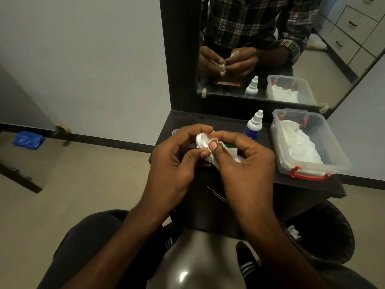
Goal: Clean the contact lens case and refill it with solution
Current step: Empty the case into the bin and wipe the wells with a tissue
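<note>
— Above the near edge of the dark surface (325,188), what is in hand?

— Both hands work one item. The left hand (177,161) has its fingers closed on a small white round piece, judged to be the contact lens case (201,140) or its cap. The right hand (245,161) pinches a white tissue (214,157) against it.

— Stage reached?

— Wiping under way; cleaning not finished. The solution bottle (253,128) stands capped and untouched, far right of the hands, beside a clear box (312,165) of tissues. Refill is outstanding. A small clear part (176,132) lies far left; its identity is unclear.
</note>
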